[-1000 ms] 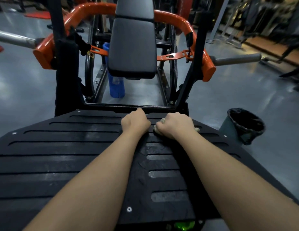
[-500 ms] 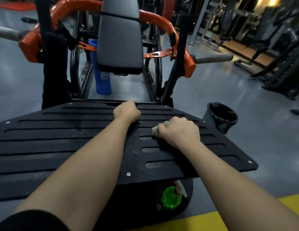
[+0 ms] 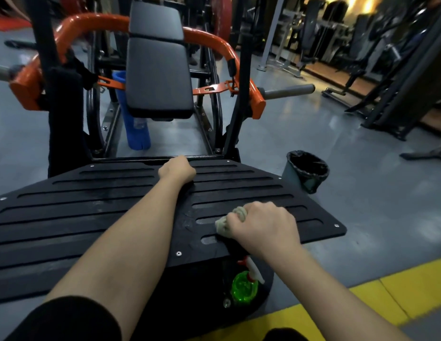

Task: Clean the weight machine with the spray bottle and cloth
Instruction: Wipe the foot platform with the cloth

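The weight machine has a wide black slotted footplate (image 3: 91,217), an orange frame (image 3: 219,45) and a black padded seat (image 3: 158,77). My left hand (image 3: 176,168) rests curled over the footplate's far edge. My right hand (image 3: 263,227) presses a bunched beige cloth (image 3: 225,223) on the plate near its front right edge. The green spray bottle (image 3: 244,287), with a white and red trigger, stands on the machine's black base below the plate.
A bin lined with a black bag (image 3: 306,169) stands on the grey floor right of the plate. A blue container (image 3: 135,129) sits under the seat. Yellow floor marking (image 3: 399,291) runs at the lower right. More gym machines (image 3: 399,82) fill the right background.
My right hand has dragged the cloth from the plate's far edge, beside the left hand, back toward me and to the right. The left hand stays on the far edge. The view has pulled back.
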Action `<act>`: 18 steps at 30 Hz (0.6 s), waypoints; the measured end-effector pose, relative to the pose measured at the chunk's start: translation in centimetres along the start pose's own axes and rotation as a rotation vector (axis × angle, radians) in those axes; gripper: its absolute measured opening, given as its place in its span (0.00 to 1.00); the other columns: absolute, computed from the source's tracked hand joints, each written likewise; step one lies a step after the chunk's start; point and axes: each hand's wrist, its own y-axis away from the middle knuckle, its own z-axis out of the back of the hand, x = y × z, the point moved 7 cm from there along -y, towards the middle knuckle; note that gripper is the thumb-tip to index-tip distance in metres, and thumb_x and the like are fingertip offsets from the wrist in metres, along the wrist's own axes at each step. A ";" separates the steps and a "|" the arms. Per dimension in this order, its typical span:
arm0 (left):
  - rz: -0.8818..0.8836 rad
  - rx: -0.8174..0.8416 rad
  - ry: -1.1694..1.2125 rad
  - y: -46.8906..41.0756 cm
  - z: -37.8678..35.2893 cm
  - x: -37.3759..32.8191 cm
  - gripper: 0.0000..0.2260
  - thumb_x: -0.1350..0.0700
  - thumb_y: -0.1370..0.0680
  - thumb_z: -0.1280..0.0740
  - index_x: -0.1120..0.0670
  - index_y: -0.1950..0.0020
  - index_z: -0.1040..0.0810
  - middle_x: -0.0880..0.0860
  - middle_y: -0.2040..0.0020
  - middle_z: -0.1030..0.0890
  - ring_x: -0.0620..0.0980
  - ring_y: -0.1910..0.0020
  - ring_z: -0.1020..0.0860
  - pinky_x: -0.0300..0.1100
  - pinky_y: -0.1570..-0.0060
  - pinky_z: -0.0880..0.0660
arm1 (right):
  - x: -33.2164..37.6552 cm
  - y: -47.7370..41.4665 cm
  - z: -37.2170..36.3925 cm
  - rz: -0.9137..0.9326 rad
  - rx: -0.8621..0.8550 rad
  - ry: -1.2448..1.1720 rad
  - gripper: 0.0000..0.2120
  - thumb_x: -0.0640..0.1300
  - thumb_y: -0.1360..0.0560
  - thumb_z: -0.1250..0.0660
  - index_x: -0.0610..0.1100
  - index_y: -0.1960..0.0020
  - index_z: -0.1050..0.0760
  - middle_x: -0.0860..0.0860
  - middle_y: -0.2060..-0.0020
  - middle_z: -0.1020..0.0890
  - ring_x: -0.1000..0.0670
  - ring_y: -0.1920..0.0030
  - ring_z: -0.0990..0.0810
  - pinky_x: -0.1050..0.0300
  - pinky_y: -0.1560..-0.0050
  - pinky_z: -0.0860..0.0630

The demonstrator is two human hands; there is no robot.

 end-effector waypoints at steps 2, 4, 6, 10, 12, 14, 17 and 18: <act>-0.020 0.014 0.025 0.6 0.3 -0.2 0.07 0.58 0.23 0.39 0.55 0.48 0.23 0.55 0.49 0.20 0.57 0.54 0.23 0.46 0.57 0.28 | -0.3 1.5 0.5 0.011 -0.005 0.016 0.21 0.63 0.24 0.44 0.48 0.62 0.27 0.52 0.67 0.29 0.41 0.61 0.27 0.51 0.59 0.30; -0.033 -0.001 0.032 1.4 0.8 -0.2 0.08 0.56 0.22 0.39 0.54 0.46 0.23 0.53 0.48 0.21 0.56 0.53 0.23 0.47 0.56 0.28 | -0.5 2.3 0.7 0.013 0.003 0.014 0.21 0.63 0.24 0.45 0.48 0.60 0.26 0.51 0.67 0.29 0.41 0.59 0.24 0.51 0.57 0.27; -0.044 -0.015 0.014 2.2 1.3 -0.1 0.09 0.56 0.21 0.39 0.53 0.43 0.24 0.53 0.48 0.23 0.56 0.52 0.24 0.47 0.55 0.28 | -0.3 2.3 0.9 0.014 0.025 0.018 0.20 0.63 0.24 0.45 0.47 0.59 0.27 0.51 0.65 0.28 0.42 0.58 0.25 0.51 0.57 0.27; -0.136 0.033 -0.159 2.7 3.4 1.1 0.13 0.51 0.21 0.37 0.53 0.39 0.24 0.55 0.39 0.22 0.56 0.44 0.23 0.51 0.47 0.24 | 0.8 0.9 0.9 0.027 0.090 0.037 0.17 0.60 0.22 0.44 0.47 0.55 0.27 0.48 0.56 0.21 0.41 0.49 0.20 0.51 0.55 0.31; -0.134 0.061 -0.221 2.9 4.2 3.3 0.19 0.45 0.20 0.37 0.53 0.32 0.26 0.55 0.33 0.24 0.57 0.37 0.25 0.54 0.39 0.25 | 1.1 0.0 0.7 0.047 0.069 0.043 0.17 0.59 0.22 0.44 0.48 0.54 0.25 0.47 0.50 0.18 0.40 0.46 0.19 0.51 0.55 0.31; -0.108 0.109 -0.293 3.6 4.2 6.0 0.27 0.38 0.18 0.41 0.51 0.24 0.32 0.55 0.24 0.31 0.57 0.26 0.32 0.57 0.30 0.31 | 1.4 -1.0 0.3 0.045 0.043 0.027 0.17 0.60 0.22 0.44 0.48 0.54 0.26 0.47 0.49 0.17 0.40 0.46 0.19 0.51 0.55 0.32; -0.058 0.187 -0.225 4.7 2.7 8.8 0.33 0.35 0.16 0.50 0.51 0.16 0.47 0.49 0.16 0.48 0.50 0.18 0.50 0.60 0.22 0.48 | 1.8 -3.5 -0.4 0.041 0.043 0.004 0.19 0.60 0.22 0.43 0.47 0.49 0.21 0.46 0.47 0.17 0.40 0.44 0.19 0.51 0.55 0.32; -0.045 0.187 -0.183 5.0 2.2 9.3 0.33 0.35 0.16 0.52 0.51 0.16 0.49 0.48 0.16 0.50 0.48 0.18 0.53 0.59 0.21 0.52 | 2.1 -4.5 -0.7 0.048 0.043 -0.002 0.20 0.59 0.22 0.43 0.47 0.48 0.21 0.46 0.47 0.17 0.39 0.44 0.20 0.51 0.54 0.32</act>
